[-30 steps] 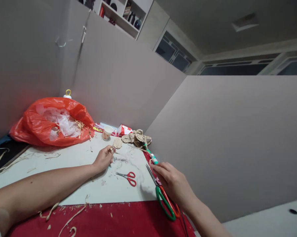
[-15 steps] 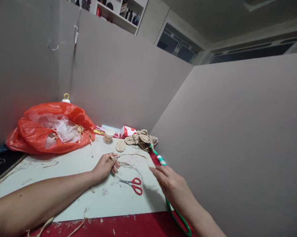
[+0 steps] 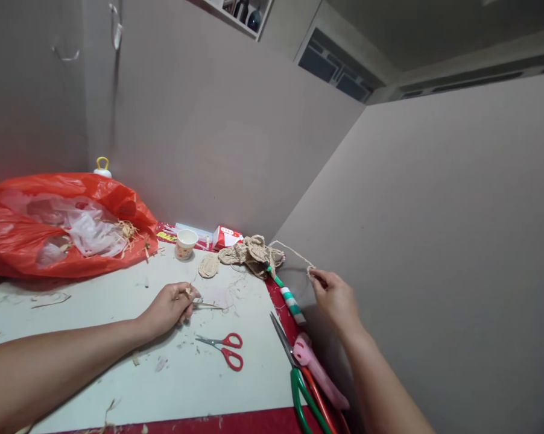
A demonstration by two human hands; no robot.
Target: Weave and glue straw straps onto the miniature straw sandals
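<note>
My left hand (image 3: 175, 307) rests over the white board (image 3: 163, 380), its fingers closed on thin pale fibre strands (image 3: 208, 305) that stick out to the right. My right hand (image 3: 338, 301) is raised by the right partition. Between its thumb and fingers it pinches a pale twisted cord (image 3: 294, 250), which arcs left towards a pile of woven straw pieces (image 3: 256, 253); I cannot tell whether the cord joins it. A flat oval woven piece (image 3: 208, 265) lies left of the pile. Small red-handled scissors (image 3: 227, 348) lie partly open between my hands.
Large green-handled scissors (image 3: 294, 377) and a pink tool (image 3: 317, 371) lie at the right edge, below a green-and-white handle (image 3: 292, 304). A paper cup (image 3: 186, 244) and red-white box (image 3: 227, 237) stand behind. A red plastic bag (image 3: 9, 235) fills the left. Grey partitions (image 3: 208, 132) enclose the table.
My right hand has moved right and up, away from the left, with the cord in it. The view has shifted, bringing the large scissors and pink tool into sight.
</note>
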